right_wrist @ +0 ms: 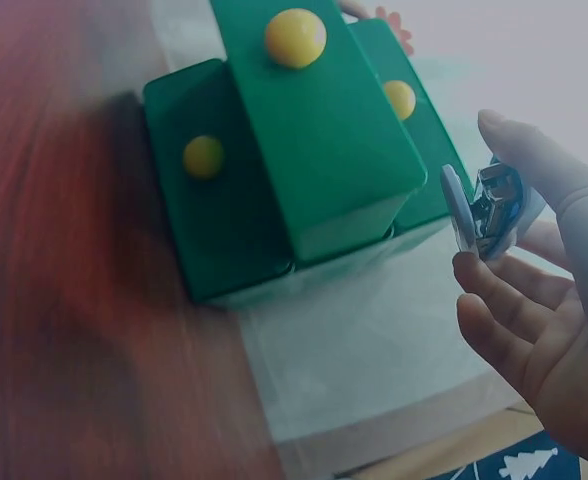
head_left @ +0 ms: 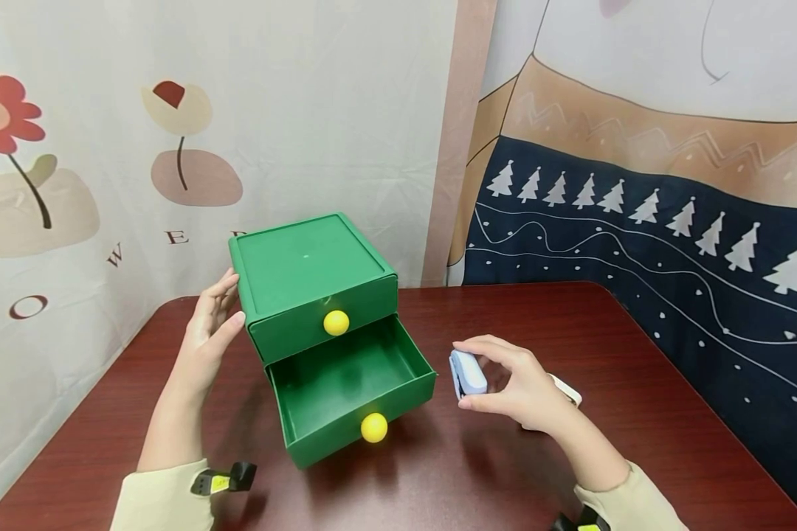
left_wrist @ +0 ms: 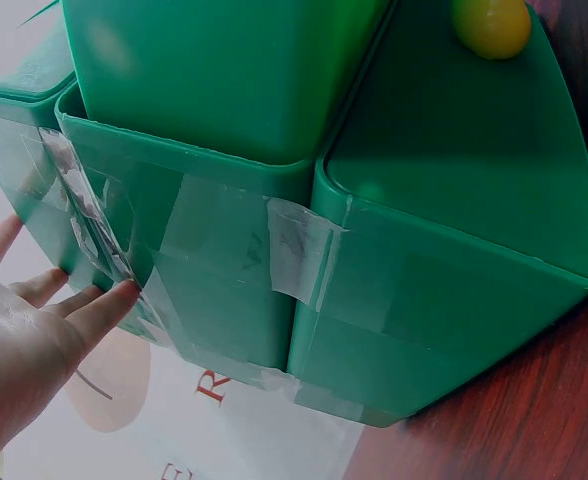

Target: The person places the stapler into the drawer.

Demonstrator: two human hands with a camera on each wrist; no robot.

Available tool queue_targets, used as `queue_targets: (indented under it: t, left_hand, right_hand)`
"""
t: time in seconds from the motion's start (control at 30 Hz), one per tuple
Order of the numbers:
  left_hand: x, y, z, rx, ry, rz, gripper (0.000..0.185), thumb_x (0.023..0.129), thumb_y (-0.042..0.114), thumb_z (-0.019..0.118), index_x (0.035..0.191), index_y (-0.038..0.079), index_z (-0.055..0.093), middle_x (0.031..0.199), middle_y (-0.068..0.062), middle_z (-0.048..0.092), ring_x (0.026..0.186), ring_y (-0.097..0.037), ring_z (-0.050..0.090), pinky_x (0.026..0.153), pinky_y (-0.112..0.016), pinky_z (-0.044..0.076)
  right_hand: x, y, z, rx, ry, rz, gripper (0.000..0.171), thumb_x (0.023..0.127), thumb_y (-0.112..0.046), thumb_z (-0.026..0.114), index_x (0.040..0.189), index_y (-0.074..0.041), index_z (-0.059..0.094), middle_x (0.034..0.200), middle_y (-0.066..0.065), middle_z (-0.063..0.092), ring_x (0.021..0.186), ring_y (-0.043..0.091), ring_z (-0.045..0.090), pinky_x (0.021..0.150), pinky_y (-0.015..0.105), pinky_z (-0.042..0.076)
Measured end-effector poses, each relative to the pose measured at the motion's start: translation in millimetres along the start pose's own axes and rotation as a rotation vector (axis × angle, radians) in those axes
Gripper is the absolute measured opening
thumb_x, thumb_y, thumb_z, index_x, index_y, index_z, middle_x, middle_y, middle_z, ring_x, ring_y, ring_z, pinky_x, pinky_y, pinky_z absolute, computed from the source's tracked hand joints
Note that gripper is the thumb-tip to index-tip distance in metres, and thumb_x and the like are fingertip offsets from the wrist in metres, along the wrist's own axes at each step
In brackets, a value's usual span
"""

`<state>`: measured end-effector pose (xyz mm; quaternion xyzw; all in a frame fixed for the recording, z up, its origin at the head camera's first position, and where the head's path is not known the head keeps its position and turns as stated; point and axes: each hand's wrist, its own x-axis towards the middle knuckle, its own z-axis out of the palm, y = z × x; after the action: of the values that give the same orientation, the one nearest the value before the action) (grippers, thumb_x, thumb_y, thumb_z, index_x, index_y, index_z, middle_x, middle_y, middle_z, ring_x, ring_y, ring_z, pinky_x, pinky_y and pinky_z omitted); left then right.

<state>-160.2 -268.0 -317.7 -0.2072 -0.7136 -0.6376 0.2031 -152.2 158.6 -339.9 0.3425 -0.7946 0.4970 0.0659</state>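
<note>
A green three-drawer cabinet (head_left: 305,265) with round yellow knobs stands on the table. Its middle drawer (head_left: 352,420) is pulled out, and the inside that shows is bare. My left hand (head_left: 207,332) rests with extended fingers against the cabinet's left side; in the left wrist view its fingertips (left_wrist: 124,290) touch the taped side wall. To the right of the pulled-out drawer, my right hand (head_left: 521,380) pinches a small light-blue stapler (head_left: 468,374) between thumb and fingers, above the table. The right wrist view shows the stapler's metal inside (right_wrist: 494,205).
A white object (head_left: 567,389) lies on the dark red table (head_left: 505,310), partly hidden behind my right hand. Printed curtains (head_left: 345,110) hang behind the table and along its right side. Clear tape (left_wrist: 304,250) covers the cabinet's side.
</note>
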Motion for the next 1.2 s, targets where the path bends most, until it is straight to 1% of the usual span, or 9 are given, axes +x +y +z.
queue_targets:
  t: [0.13,0.33,0.43,0.5,0.67,0.77,0.9,1.0,1.2]
  left_hand:
    - [0.0,-0.3,-0.1,0.004,0.000,-0.001,0.050,0.097,-0.002,0.044,0.145,0.005,0.034,0.157,-0.010,0.018,0.137,-0.021,0.025,0.099,-0.016,0.030]
    - [0.0,-0.1,-0.2,0.013,-0.002,-0.004,0.050,0.097,-0.001,0.044,0.146,0.006,0.034,0.157,-0.010,0.018,0.137,-0.021,0.025,0.098,-0.015,0.030]
    - [0.0,0.3,-0.1,0.013,-0.005,-0.003,0.050,0.097,-0.001,0.044,0.146,0.005,0.034,0.157,-0.010,0.018,0.137,-0.020,0.025,0.098,-0.015,0.030]
    - [0.1,0.5,-0.1,0.012,-0.006,-0.003,0.050,0.097,-0.001,0.044,0.146,0.005,0.034,0.157,-0.010,0.018,0.137,-0.020,0.025,0.098,-0.016,0.030]
    - [0.0,0.9,-0.4,0.018,-0.006,-0.008,0.051,0.097,-0.001,0.044,0.146,0.005,0.033,0.157,-0.010,0.017,0.137,-0.020,0.025,0.099,-0.016,0.030]
    - [-0.2,1.0,-0.5,0.023,-0.007,-0.011,0.051,0.097,-0.001,0.045,0.146,0.005,0.033,0.157,-0.010,0.017,0.137,-0.021,0.025,0.099,-0.016,0.030]
    - [-0.4,1.0,-0.7,0.025,-0.009,-0.014,0.051,0.097,-0.001,0.045,0.146,0.005,0.033,0.157,-0.010,0.017,0.137,-0.021,0.025,0.098,-0.015,0.030]
    - [-0.5,1.3,-0.7,0.033,-0.008,-0.018,0.050,0.097,0.000,0.045,0.146,0.006,0.034,0.157,-0.010,0.017,0.137,-0.021,0.024,0.098,-0.015,0.030]
    - [-0.3,2.1,-0.4,0.033,-0.009,-0.022,0.050,0.097,0.000,0.045,0.146,0.006,0.034,0.157,-0.009,0.017,0.138,-0.022,0.024,0.098,-0.015,0.030]
  right_hand:
    - [8.7,-7.9,5.9,0.026,0.012,-0.004,0.062,0.070,-0.017,0.087,0.127,-0.018,0.062,0.117,-0.001,0.059,0.079,0.019,0.056,0.058,0.031,0.052]
    - [20.9,-12.1,16.2,0.019,0.042,-0.069,0.062,0.068,-0.008,0.087,0.125,-0.009,0.062,0.116,0.004,0.061,0.078,0.019,0.054,0.055,0.029,0.049]
    - [26.7,-12.2,21.6,0.007,0.050,-0.062,0.063,0.067,-0.005,0.087,0.124,-0.007,0.062,0.117,0.004,0.061,0.079,0.019,0.053,0.054,0.029,0.047]
    - [30.7,-14.6,24.8,0.004,0.052,-0.050,0.062,0.067,-0.004,0.086,0.124,-0.006,0.062,0.117,0.004,0.061,0.082,0.019,0.053,0.058,0.029,0.047]
    - [40.3,-18.3,32.6,0.011,0.062,-0.050,0.062,0.070,-0.009,0.087,0.127,-0.010,0.062,0.120,0.000,0.061,0.090,0.019,0.053,0.068,0.032,0.048]
    - [45.6,-17.8,37.7,0.014,0.066,-0.057,0.062,0.071,-0.015,0.087,0.128,-0.014,0.062,0.119,-0.004,0.061,0.090,0.018,0.052,0.067,0.031,0.047]
    - [52.5,-16.5,43.8,0.011,0.062,-0.057,0.060,0.072,-0.019,0.086,0.127,-0.014,0.063,0.116,-0.007,0.061,0.087,0.017,0.052,0.066,0.030,0.046]
    - [57.0,-14.6,47.8,0.009,0.065,-0.052,0.060,0.071,-0.018,0.087,0.126,-0.014,0.063,0.115,-0.008,0.062,0.088,0.017,0.052,0.068,0.033,0.047]
    - [63.8,-10.7,54.0,0.003,0.053,0.005,0.058,0.072,-0.021,0.086,0.126,-0.019,0.064,0.116,-0.007,0.061,0.092,0.016,0.052,0.070,0.039,0.050]
